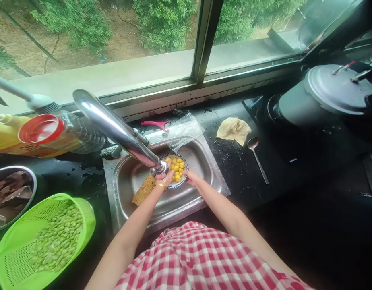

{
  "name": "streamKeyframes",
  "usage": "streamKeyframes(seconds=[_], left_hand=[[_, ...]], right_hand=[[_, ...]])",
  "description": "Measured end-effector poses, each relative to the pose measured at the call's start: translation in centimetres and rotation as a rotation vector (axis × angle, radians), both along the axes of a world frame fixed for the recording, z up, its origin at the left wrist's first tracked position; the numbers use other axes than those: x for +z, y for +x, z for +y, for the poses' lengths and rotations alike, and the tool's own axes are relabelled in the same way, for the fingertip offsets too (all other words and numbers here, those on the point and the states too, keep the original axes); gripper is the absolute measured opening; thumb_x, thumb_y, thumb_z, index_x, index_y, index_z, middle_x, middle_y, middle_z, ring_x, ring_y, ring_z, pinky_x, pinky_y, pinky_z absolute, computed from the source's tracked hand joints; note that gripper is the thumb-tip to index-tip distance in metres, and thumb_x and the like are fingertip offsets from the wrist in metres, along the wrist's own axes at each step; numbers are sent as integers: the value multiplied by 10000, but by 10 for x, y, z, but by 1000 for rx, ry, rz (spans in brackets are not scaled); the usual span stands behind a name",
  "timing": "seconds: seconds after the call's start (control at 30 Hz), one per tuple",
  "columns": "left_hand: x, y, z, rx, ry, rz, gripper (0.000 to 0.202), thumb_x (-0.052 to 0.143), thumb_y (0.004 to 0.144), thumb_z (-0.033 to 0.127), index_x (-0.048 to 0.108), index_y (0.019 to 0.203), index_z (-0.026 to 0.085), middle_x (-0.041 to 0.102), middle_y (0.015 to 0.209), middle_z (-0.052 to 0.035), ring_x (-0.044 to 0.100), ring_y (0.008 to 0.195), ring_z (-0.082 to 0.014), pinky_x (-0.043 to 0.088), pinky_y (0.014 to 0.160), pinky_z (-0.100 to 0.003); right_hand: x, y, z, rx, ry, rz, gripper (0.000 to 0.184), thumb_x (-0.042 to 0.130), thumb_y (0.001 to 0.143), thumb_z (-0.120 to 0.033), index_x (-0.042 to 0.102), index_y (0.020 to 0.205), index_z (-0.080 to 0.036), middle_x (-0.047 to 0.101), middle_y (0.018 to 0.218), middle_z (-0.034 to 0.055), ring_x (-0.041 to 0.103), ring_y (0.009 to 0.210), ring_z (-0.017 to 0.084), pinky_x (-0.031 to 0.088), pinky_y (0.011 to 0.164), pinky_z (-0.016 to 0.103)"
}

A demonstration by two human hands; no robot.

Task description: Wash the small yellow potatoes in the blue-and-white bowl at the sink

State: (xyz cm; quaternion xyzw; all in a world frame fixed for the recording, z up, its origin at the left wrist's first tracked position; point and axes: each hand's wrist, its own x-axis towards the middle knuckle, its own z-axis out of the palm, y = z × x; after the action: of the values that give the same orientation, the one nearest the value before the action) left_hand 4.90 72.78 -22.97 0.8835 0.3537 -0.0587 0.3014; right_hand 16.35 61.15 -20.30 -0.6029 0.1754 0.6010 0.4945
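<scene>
A small bowl (182, 181) with several yellow pieces (176, 166) sits in the steel sink (201, 161), right under the spout of the chrome tap (113, 127). My left hand (169, 178), with a gold bangle at the wrist, reaches into the bowl and touches the yellow pieces. My right hand (191, 177) grips the bowl's right rim. Whether water runs from the tap is not visible.
A brown scrubber (143, 190) lies in the sink. On the black counter: a green colander of beans (44, 241), a steel bowl (11, 195), bottles (53, 135), a plastic bag (181, 131), a pink peeler (157, 124), a cloth (233, 129), a spoon (257, 157), a lidded pot (325, 96).
</scene>
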Motion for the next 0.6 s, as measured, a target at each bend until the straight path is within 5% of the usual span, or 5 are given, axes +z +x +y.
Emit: streamKeyframes(seconds=[0.17,0.3,0.53,0.6], left_hand=[[35,12,-26,7,41,6,675,429,818,586,355,1409,267,247,1498,-133,223,1345,-395,221,1046,-597],[51,18,-49,23,7,-51,612,430,837,541,379,1394,293,259,1495,-118,259,1335,-373,239,1049,-567],[60,53,-94,353,-134,-384,526,301,925,345,327,1418,162,180,1523,-118,112,1410,-241,206,1122,-434],[72,68,-100,337,-179,-431,531,200,945,288,226,1452,134,123,1535,-130,84,1416,-228,198,1127,-435]], right_hand=[[27,-2,-13,-27,73,-81,411,612,717,-291,499,1110,-246,667,981,38,647,736,192,535,595,336],[58,0,-24,-13,-22,-340,403,586,738,-470,529,1053,-225,649,1022,50,618,881,195,501,707,302],[136,12,-24,461,-208,-1164,443,527,762,-538,554,1039,-193,634,991,82,576,899,223,425,841,360],[161,9,-21,520,-194,-1390,469,550,756,-521,551,1064,-168,614,1041,115,548,978,251,403,883,384]])
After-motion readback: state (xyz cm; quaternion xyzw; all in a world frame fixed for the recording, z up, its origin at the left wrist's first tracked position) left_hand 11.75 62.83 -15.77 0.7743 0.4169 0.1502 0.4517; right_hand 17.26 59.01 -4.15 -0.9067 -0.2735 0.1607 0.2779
